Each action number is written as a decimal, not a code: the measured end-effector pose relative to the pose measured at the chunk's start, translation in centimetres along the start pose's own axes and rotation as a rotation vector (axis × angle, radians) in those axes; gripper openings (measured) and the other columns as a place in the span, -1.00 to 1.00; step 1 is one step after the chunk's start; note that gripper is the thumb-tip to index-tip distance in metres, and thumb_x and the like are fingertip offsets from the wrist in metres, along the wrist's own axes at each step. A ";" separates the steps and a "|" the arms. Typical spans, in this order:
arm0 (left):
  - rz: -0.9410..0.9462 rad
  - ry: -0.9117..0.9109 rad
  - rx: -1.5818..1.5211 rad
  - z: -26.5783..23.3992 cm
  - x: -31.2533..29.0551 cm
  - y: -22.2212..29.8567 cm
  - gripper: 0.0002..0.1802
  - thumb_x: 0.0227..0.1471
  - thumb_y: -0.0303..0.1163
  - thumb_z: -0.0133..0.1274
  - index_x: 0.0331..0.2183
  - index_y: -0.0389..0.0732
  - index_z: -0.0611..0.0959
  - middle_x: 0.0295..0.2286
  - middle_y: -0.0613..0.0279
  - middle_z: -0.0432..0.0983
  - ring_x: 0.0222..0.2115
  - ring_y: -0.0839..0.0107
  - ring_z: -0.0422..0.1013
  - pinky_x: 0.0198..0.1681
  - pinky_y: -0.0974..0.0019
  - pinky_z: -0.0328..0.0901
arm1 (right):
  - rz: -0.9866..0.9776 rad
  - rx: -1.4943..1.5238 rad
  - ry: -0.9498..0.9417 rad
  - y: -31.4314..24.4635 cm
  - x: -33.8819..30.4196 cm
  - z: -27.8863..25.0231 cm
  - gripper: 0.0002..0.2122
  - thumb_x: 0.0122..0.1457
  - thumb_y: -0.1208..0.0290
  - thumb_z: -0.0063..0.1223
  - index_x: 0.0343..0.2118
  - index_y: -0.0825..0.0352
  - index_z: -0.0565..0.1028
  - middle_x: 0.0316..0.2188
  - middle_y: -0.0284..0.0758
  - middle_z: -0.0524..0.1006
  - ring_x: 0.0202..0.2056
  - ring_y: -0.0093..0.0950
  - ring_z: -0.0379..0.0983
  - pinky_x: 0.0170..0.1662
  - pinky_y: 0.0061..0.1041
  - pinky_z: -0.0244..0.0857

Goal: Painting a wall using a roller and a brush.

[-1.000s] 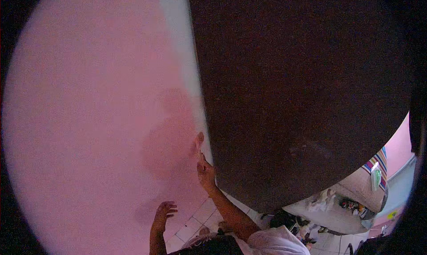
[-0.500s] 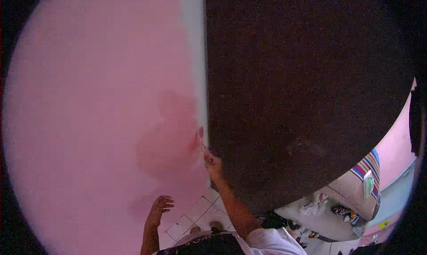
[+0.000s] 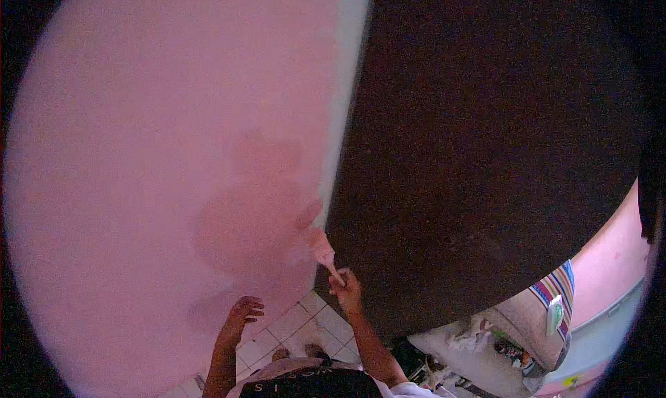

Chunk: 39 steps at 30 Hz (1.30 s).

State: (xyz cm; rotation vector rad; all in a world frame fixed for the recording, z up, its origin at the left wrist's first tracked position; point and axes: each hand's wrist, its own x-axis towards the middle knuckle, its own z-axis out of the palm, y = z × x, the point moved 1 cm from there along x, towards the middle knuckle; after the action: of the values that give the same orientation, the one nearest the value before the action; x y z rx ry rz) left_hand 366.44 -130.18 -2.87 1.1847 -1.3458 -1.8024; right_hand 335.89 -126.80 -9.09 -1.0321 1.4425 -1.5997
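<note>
My right hand (image 3: pixel 348 291) grips the handle of a paintbrush (image 3: pixel 322 248) whose head is coated in pink. The brush's broad face is turned toward me, and its tip points up at the pink wall (image 3: pixel 152 155), beside a pale unpainted strip (image 3: pixel 345 79). Whether the bristles touch the wall, I cannot tell. That strip runs along the edge of a large dark brown panel (image 3: pixel 479 134). Lower left, my left hand (image 3: pixel 244 310) is empty, its fingers apart, near the wall. A darker patch, partly my shadow, lies on the wall between both hands.
Light floor tiles (image 3: pixel 288 325) with dark joints lie below, where my feet show. At lower right, past the dark panel, are a striped cloth (image 3: pixel 555 287), a green-and-white packet (image 3: pixel 555 313) and a cluttered pale surface (image 3: pixel 444 342). A pink wall (image 3: pixel 614 238) stands behind them.
My right hand and the brush have moved down and slightly right, and the brush has turned from edge-on to broadside. The view has tilted, so the strip now leans right.
</note>
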 end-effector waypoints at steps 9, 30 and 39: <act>-0.014 -0.039 -0.012 -0.7 -0.3 0.2 -0.46 0.00 0.10 -0.11 -0.16 -0.15 0.46 -0.25 0.16 0.46 -0.23 0.24 0.39 -0.11 0.13 0.19 | -0.356 -0.408 0.224 -4.8 7.1 2.8 -0.60 0.19 0.36 -0.08 0.07 0.33 0.22 -0.21 -0.18 0.46 -0.18 -0.26 0.39 -0.07 -0.40 0.25; 0.000 -0.166 0.071 -0.4 2.7 1.4 -0.38 -0.01 0.21 -0.15 -0.15 -0.12 0.46 -0.25 0.19 0.47 -0.26 0.29 0.39 -0.15 0.14 0.20 | -0.371 -0.218 0.198 -5.9 13.0 2.8 -0.59 0.11 0.61 -0.12 0.07 0.36 0.30 -0.34 -0.40 0.48 -0.53 -0.67 0.32 -0.47 -0.67 0.24; -0.130 -0.123 -0.016 -2.4 2.5 -1.0 -0.50 -0.01 0.07 -0.08 -0.19 -0.13 0.48 -0.26 0.20 0.47 -0.25 0.30 0.39 -0.17 0.17 0.20 | -0.017 -0.179 -0.299 -12.5 5.2 0.9 -0.60 0.12 0.60 -0.08 0.06 0.32 0.32 -0.04 -0.32 0.40 -0.29 -0.65 0.21 -0.25 -0.66 0.10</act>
State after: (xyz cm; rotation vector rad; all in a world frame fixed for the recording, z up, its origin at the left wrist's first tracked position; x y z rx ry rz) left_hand 367.64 -132.99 -4.76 1.1943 -1.3467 -2.0028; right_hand 334.46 -130.67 3.89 -1.3275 1.3902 -1.2790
